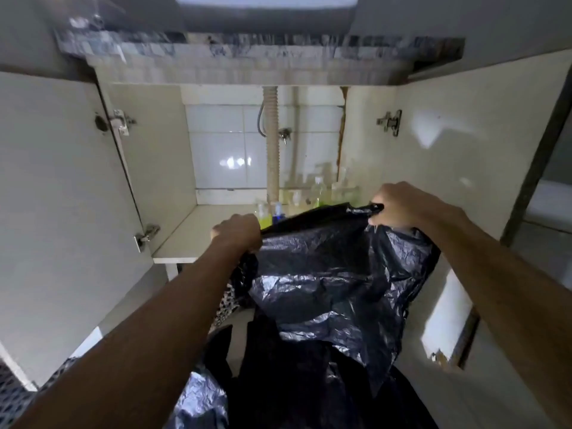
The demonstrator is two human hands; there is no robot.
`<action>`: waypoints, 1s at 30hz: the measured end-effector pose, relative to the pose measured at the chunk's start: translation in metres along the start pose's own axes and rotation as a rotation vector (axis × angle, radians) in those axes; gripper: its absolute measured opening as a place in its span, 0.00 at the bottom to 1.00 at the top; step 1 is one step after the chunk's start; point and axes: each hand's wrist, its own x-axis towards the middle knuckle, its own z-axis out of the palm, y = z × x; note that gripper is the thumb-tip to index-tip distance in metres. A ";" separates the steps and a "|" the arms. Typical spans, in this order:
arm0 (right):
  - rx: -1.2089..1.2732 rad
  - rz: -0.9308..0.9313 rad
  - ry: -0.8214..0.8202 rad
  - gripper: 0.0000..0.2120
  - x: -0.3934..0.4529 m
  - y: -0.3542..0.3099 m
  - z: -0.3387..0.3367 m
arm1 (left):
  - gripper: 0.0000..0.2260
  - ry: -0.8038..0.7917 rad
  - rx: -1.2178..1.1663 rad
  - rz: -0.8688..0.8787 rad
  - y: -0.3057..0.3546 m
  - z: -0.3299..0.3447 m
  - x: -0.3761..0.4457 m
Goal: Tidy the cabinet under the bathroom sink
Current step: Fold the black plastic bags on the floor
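A large black plastic bag [334,283] hangs in front of the open cabinet under the sink. My left hand [238,232] grips its upper left edge and my right hand [402,205] grips its upper right corner, so the bag is spread between them. Behind the bag, on the cabinet floor [198,233], stand several bottles with yellow-green liquid [317,193] and one with a blue cap [277,210]. The bag hides the bottles' lower parts and the right half of the cabinet floor.
Both cabinet doors stand open, the left door [62,212] and the right door [464,165]. A corrugated drain hose [272,140] runs down the tiled back wall. A patterned mat [18,394] lies on the floor at lower left.
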 end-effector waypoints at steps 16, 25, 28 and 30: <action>0.034 0.092 0.640 0.11 0.035 0.026 0.089 | 0.17 0.396 -0.181 0.077 0.012 0.021 0.026; -0.271 -0.274 0.214 0.06 -0.051 0.031 0.131 | 0.20 -0.439 0.191 0.446 -0.043 0.038 -0.049; -0.401 -0.257 -0.068 0.09 -0.078 0.038 0.170 | 0.27 -0.555 0.283 0.490 -0.044 0.099 -0.066; -0.463 -0.229 -0.191 0.11 -0.091 0.041 0.193 | 0.27 -0.643 0.291 0.477 -0.041 0.143 -0.080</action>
